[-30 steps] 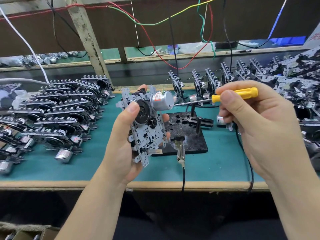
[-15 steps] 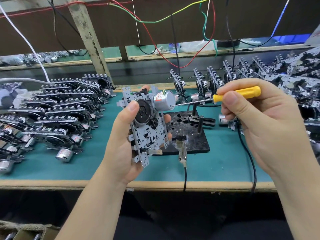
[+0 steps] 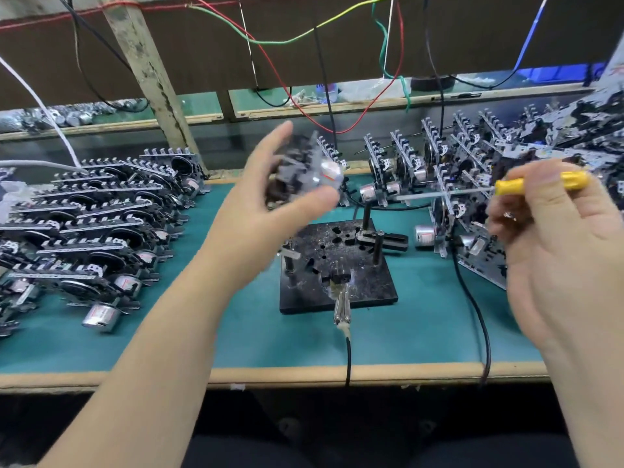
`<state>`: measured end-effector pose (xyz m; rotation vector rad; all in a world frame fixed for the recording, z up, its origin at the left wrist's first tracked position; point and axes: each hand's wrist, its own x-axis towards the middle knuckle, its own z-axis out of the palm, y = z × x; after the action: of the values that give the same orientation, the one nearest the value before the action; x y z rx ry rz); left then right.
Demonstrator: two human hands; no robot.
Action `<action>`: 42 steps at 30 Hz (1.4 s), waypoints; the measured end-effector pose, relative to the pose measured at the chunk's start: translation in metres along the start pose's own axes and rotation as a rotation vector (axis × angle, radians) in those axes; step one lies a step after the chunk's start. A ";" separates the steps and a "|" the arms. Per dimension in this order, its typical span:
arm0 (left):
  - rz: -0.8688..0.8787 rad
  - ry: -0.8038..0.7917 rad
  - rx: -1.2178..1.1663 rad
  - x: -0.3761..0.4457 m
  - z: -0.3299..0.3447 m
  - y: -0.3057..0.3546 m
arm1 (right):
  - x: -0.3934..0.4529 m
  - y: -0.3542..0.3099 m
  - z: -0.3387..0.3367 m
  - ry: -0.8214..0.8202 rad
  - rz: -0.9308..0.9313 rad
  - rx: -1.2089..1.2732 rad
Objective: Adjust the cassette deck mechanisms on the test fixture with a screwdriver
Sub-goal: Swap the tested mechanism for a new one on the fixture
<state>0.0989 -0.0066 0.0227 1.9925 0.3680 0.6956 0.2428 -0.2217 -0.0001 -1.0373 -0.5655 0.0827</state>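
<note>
My left hand [image 3: 266, 211] holds a cassette deck mechanism [image 3: 304, 173] up above the bench, blurred by motion, thumb under its silver motor and fingers behind it. My right hand [image 3: 553, 244] pinches a yellow-handled screwdriver [image 3: 540, 185] at the right, its thin shaft pointing left and its tip clear of the mechanism. The black test fixture [image 3: 337, 265] sits bare on the green mat below and between my hands, with upright posts and a metal probe clip at its front edge.
Rows of cassette mechanisms [image 3: 94, 214] lie stacked at the left. More mechanisms [image 3: 472, 170] stand on edge at the back right. Black cables [image 3: 472, 298] run across the mat and over the bench's front edge [image 3: 304, 373]. Coloured wires hang above.
My left hand has lifted the mechanism up and away from me, turning it. The screwdriver has come off the motor as my right hand drew back to the right.
</note>
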 end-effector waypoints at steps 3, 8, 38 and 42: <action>0.117 -0.203 0.516 0.032 0.012 -0.002 | -0.003 0.002 0.001 -0.043 0.042 -0.019; 0.090 -0.448 0.835 0.057 0.039 -0.018 | -0.012 0.005 0.000 -0.066 0.089 -0.084; 0.102 -0.415 0.766 0.059 0.036 -0.034 | 0.008 0.036 0.033 -0.462 0.092 -0.527; 0.165 -0.253 0.482 0.036 0.009 -0.047 | 0.012 0.048 0.034 -0.592 -0.004 -0.855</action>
<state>0.1338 0.0290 -0.0098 2.5589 0.2332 0.4732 0.2458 -0.1663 -0.0221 -1.8623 -1.1962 0.1528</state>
